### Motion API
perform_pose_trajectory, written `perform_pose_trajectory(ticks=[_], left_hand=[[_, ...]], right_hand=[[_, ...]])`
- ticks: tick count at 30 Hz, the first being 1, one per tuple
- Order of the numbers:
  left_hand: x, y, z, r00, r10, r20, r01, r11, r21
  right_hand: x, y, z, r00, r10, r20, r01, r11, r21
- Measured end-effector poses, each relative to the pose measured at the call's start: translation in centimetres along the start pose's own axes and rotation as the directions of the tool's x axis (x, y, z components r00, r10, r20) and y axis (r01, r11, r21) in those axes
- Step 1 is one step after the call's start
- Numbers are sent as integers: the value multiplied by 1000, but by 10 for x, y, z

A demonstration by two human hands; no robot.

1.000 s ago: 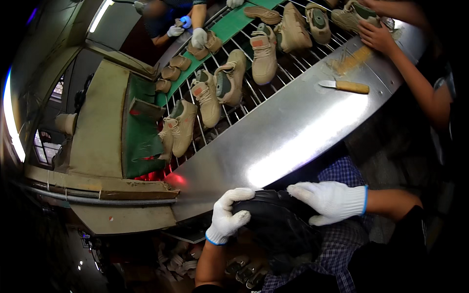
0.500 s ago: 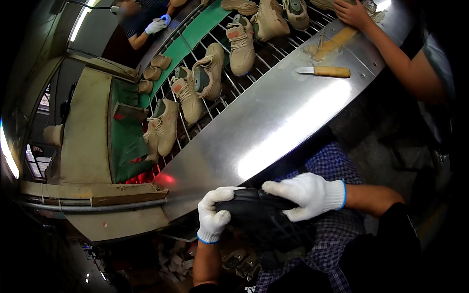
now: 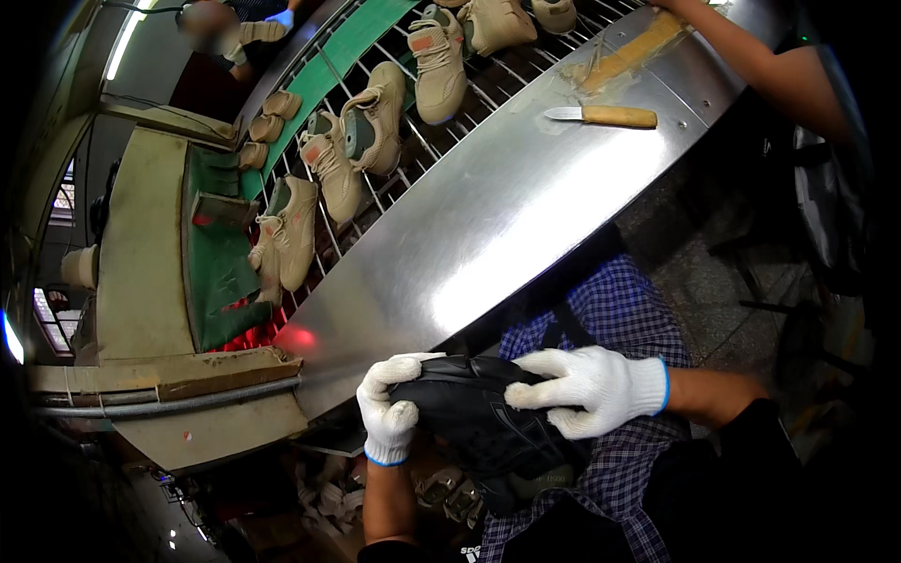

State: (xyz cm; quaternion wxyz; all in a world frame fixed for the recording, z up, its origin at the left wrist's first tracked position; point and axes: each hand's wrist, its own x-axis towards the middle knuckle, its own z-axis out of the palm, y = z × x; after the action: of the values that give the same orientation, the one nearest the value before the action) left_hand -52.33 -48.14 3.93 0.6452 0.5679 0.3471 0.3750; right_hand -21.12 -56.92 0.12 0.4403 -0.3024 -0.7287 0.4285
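Note:
A black shoe is held low in front of me, over my lap. It lies at a slant, with its grey-green insole showing at the end towards me. My left hand, in a white knit glove, grips the far left end, thumb on the near side and fingers over the top edge. My gloved right hand is bent over the right side of the shoe, its fingertips against the black upper. Part of its grip is hidden by the shoe and glove.
Beyond the sloping metal ledge runs a wire rack with several beige shoes. A wooden-handled knife lies on the ledge. Another person's bare arm reaches in at upper right. A gloved co-worker stands across, holding a beige piece.
My right fingers have shifted on the black shoe, their tips now further down its upper. The view has turned slightly. At upper left, the co-worker's hand has come up with a beige piece.

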Motion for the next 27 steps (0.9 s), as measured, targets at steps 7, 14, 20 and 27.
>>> perform_pose_trajectory(ticks=[7, 14, 20, 27], left_hand=[[18, 8, 2, 997, 46, 55, -49, 997, 59], [50, 19, 64, 990, 137, -32, -133, 986, 97], [61, -37, 139, 890, 255, -378, -290, 956, -38], [-61, -95, 97, 981, 164, 100, -185, 664, 724]], right_hand=[[4, 6, 6, 996, 74, 55, -77, 995, 60], [81, -32, -58, 973, 144, 179, -127, 986, -105], [93, -62, -99, 920, 379, 101, -337, 895, -292], [2, 29, -101, 705, 595, -386, -460, 798, 389]])
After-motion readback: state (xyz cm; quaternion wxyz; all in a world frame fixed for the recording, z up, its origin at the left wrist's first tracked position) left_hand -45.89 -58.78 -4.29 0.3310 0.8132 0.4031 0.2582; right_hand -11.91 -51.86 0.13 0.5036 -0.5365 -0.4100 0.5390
